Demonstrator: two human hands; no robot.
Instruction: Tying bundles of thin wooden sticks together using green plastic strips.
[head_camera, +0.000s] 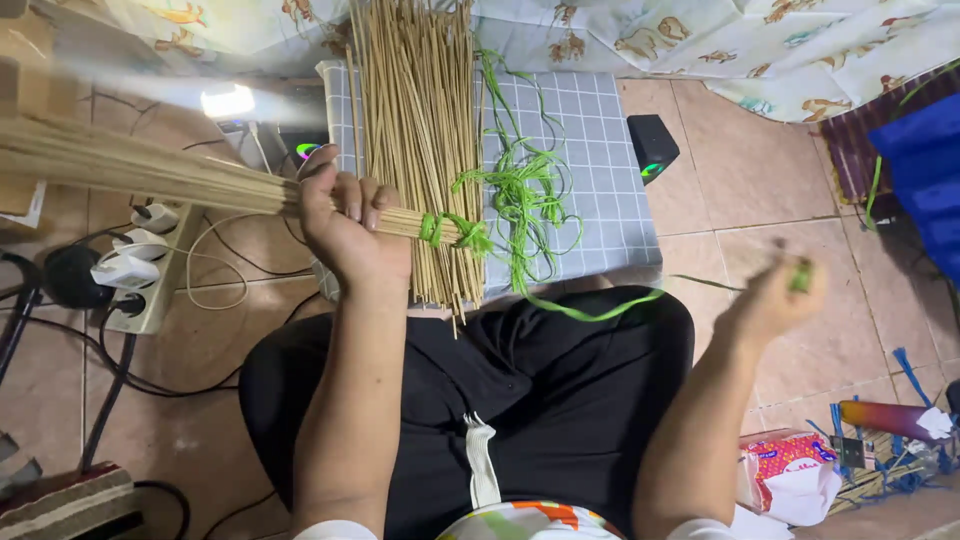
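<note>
— What do we have in the left hand (345, 225)?

— We have it wrapped in a fist around a bundle of thin sticks (150, 170), held level so that the long end runs off to the left and the short end pokes out to the right. A green strip (450, 232) is wound and knotted round that short end, just beside our knuckles.

— And the right hand (775, 290)?

— We hold it out to the right, well apart from the bundle, with the fingers pinched on the free end of the green strip (it is blurred, so we cannot make out the grip finger by finger). The strip runs from the knot down across our black trousers (540, 400) and up to that pinch.

— What lies under the bundle?

— A loose heap of sticks (420, 120) lies lengthwise on a grey checked mat (590, 150), with a tangle of green strips (525, 195) just beside it on the right. We also see a power strip (140, 275) with plugs on the tiled floor at left, and a tissue packet (790, 475) near our right knee.
</note>
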